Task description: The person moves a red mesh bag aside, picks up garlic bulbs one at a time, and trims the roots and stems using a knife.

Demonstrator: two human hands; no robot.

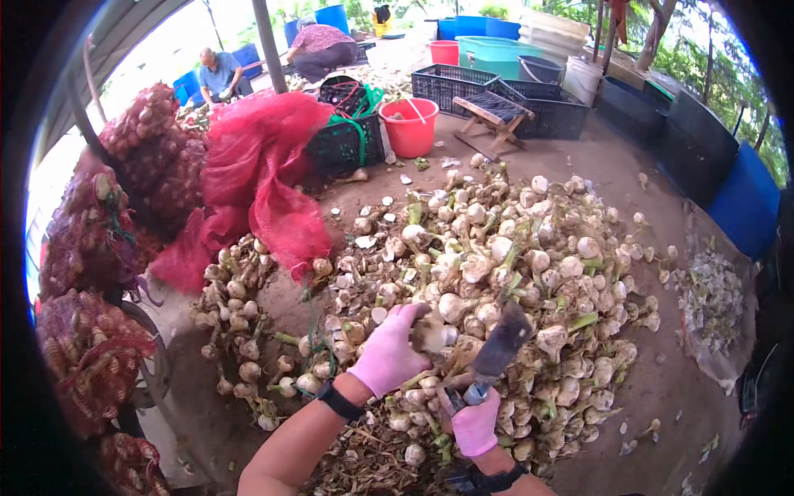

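My left hand (390, 351), in a pink glove, curls its fingers round a whitish garlic-like bulb (436, 336) above the heap. My right hand (477, 426), also gloved in pink, is closed on the handle of a cleaver-like knife (502, 341). Its broad dark blade points up and away from me, just right of the held bulb. Beneath and beyond both hands spreads a large pile of bulbs (571, 266), many with green stem stubs and dirty roots. Dry trimmings (364, 463) lie below my wrists.
Filled mesh sacks (157, 157) stand at left beside loose red netting (265, 165). Beyond the pile are a red bucket (409, 132), black crates (550, 112) and a small wooden stool (494, 116). Peelings (710, 289) lie at right. Two people (322, 45) work at the back.
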